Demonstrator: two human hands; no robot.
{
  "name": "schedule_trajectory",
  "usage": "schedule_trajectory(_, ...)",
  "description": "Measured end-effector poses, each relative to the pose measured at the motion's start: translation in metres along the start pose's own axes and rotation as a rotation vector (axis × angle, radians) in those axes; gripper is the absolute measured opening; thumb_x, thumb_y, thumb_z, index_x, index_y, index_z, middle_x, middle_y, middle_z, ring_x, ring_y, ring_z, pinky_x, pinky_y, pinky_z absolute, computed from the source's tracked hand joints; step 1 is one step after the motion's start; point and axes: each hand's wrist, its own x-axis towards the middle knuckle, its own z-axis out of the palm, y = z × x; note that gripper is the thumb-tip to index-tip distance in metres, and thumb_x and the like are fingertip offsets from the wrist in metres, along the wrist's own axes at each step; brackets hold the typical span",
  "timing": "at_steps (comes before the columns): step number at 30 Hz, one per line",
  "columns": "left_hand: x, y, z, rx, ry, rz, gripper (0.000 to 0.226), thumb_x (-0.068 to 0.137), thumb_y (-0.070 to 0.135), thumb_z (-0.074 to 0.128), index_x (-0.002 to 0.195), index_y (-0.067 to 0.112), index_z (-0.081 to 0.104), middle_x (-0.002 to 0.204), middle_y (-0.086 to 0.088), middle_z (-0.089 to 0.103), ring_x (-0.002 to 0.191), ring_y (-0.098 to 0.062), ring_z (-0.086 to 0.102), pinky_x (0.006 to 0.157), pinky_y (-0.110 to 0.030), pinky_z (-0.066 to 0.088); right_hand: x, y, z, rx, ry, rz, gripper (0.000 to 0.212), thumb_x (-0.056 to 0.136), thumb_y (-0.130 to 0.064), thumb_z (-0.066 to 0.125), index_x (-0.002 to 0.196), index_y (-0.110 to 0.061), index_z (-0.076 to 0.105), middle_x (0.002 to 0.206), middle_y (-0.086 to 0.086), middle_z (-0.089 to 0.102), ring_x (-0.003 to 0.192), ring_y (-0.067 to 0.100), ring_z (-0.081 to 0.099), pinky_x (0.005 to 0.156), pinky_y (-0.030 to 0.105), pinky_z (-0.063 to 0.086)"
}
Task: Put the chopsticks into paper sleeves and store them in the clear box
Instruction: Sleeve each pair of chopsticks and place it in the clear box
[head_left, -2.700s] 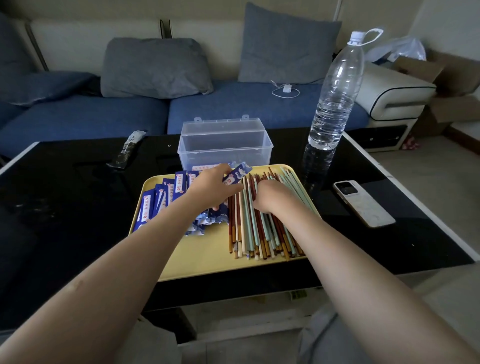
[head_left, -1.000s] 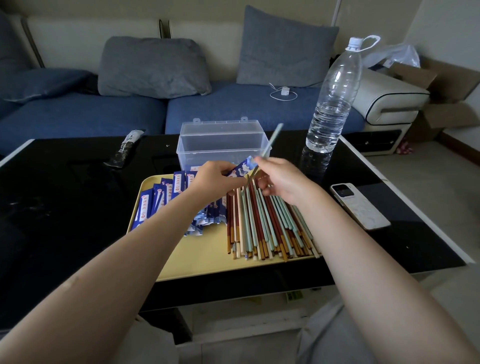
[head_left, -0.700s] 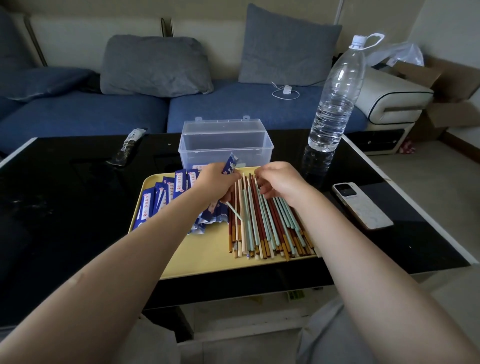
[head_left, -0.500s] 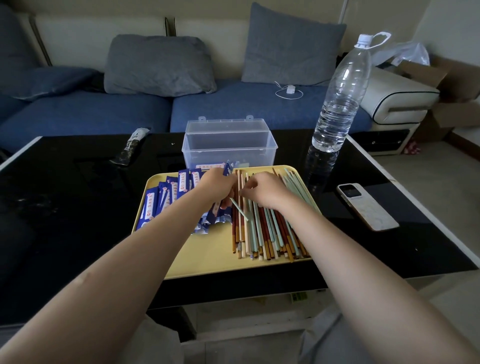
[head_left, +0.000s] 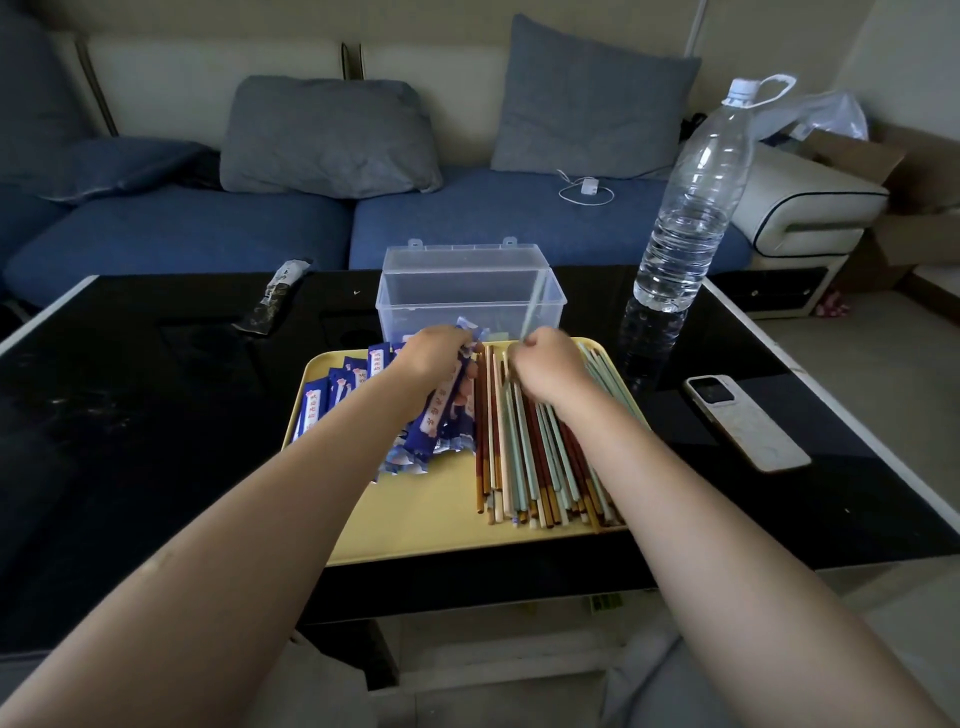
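Nearest, a yellow tray on the black table carries loose chopsticks on its right and blue paper sleeves on its left. Above them, the left hand grips one sleeve; the right hand pinches a pale green chopstick pointing up. Beyond stand the open clear box, a water bottle and a phone.

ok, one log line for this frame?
stage: sleeving | left hand: holds blue paper sleeve | right hand: pinches pale green chopstick, blurred | clear plastic box: open, behind yellow tray
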Motion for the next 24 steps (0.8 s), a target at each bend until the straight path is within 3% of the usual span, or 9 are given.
schedule_trajectory(4, -0.005, 0.002, 0.004, 0.016, -0.187, 0.029, 0.021, 0.097, 0.018, 0.038, 0.081, 0.01, 0.049, 0.058, -0.005, 0.047, 0.048, -0.017, 0.041, 0.053, -0.029, 0.038, 0.005, 0.001, -0.025, 0.582, 0.184, 0.017, 0.013, 0.101, -0.013, 0.043, 0.091, -0.012, 0.052, 0.073, 0.009, 0.063, 0.043, 0.012, 0.049, 0.038, 0.02, 0.035)
schedule_trajectory(6, -0.008, 0.005, 0.008, 0.07, -0.239, 0.052, 0.022, 0.095, 0.012, 0.035, 0.075, 0.01, 0.045, 0.056, -0.006, 0.044, 0.044, -0.017, 0.038, 0.047, -0.025, 0.036, 0.004, 0.002, -0.033, 0.667, 0.2, -0.001, 0.015, 0.1, -0.012, 0.042, 0.088, -0.013, 0.051, 0.068, 0.007, 0.062, 0.041, 0.012, 0.046, 0.037, 0.02, 0.033)
schedule_trajectory(10, -0.011, 0.008, 0.015, 0.144, -0.244, 0.083, 0.028, 0.095, 0.008, 0.034, 0.068, 0.01, 0.042, 0.056, -0.008, 0.044, 0.043, -0.017, 0.037, 0.043, -0.022, 0.036, 0.0, 0.005, -0.031, 0.638, 0.12, -0.016, 0.012, 0.099, -0.013, 0.048, 0.089, -0.012, 0.055, 0.067, 0.006, 0.064, 0.044, 0.013, 0.048, 0.04, 0.022, 0.034)
schedule_trajectory(13, -0.011, 0.008, 0.02, 0.13, -0.21, 0.103, 0.025, 0.094, 0.007, 0.035, 0.069, 0.009, 0.042, 0.055, -0.008, 0.045, 0.043, -0.018, 0.039, 0.047, -0.027, 0.036, -0.003, 0.005, -0.029, 0.446, 0.004, -0.071, 0.014, 0.097, -0.02, 0.057, 0.092, -0.01, 0.066, 0.071, 0.004, 0.063, 0.054, 0.014, 0.054, 0.047, 0.024, 0.04)
schedule_trajectory(16, -0.009, 0.007, 0.021, 0.073, -0.181, 0.088, 0.022, 0.093, 0.008, 0.035, 0.072, 0.008, 0.044, 0.056, -0.009, 0.046, 0.042, -0.018, 0.04, 0.048, -0.028, 0.036, -0.004, 0.008, -0.03, 0.179, -0.163, -0.081, 0.034, 0.096, -0.046, 0.059, 0.104, -0.015, 0.071, 0.094, 0.008, 0.072, 0.087, 0.022, 0.068, 0.078, 0.037, 0.056)
schedule_trajectory(18, -0.008, 0.006, 0.021, 0.059, -0.171, 0.071, 0.025, 0.093, 0.009, 0.036, 0.07, 0.009, 0.044, 0.056, -0.008, 0.046, 0.044, -0.018, 0.04, 0.051, -0.029, 0.037, -0.003, 0.008, -0.032, 0.195, -0.129, -0.038, 0.046, 0.095, -0.055, 0.056, 0.118, -0.016, 0.065, 0.107, 0.01, 0.07, 0.101, 0.024, 0.068, 0.093, 0.045, 0.056)
schedule_trajectory(20, -0.007, 0.006, 0.022, 0.042, -0.186, 0.049, 0.027, 0.094, 0.011, 0.036, 0.068, 0.01, 0.044, 0.056, -0.009, 0.047, 0.047, -0.019, 0.04, 0.054, -0.03, 0.038, 0.001, 0.009, -0.033, 0.311, -0.003, -0.025, 0.05, 0.095, -0.05, 0.059, 0.134, -0.018, 0.053, 0.108, 0.003, 0.069, 0.1, 0.02, 0.068, 0.093, 0.049, 0.057)
schedule_trajectory(22, -0.006, 0.006, 0.022, 0.036, -0.21, 0.021, 0.027, 0.094, 0.011, 0.036, 0.068, 0.01, 0.043, 0.058, -0.009, 0.048, 0.048, -0.02, 0.041, 0.056, -0.03, 0.039, 0.004, 0.01, -0.035, 0.369, 0.074, -0.057, 0.049, 0.098, -0.034, 0.06, 0.142, -0.021, 0.043, 0.106, 0.0, 0.065, 0.092, 0.012, 0.066, 0.085, 0.044, 0.061)
schedule_trajectory(24, -0.006, 0.005, 0.022, 0.035, -0.221, 0.006, 0.027, 0.095, 0.011, 0.035, 0.069, 0.01, 0.042, 0.058, -0.009, 0.048, 0.048, -0.02, 0.041, 0.056, -0.031, 0.039, 0.001, 0.009, -0.035, 0.334, 0.087, -0.104, 0.041, 0.099, -0.023, 0.058, 0.139, -0.022, 0.048, 0.103, -0.003, 0.063, 0.086, 0.01, 0.063, 0.078, 0.036, 0.058)
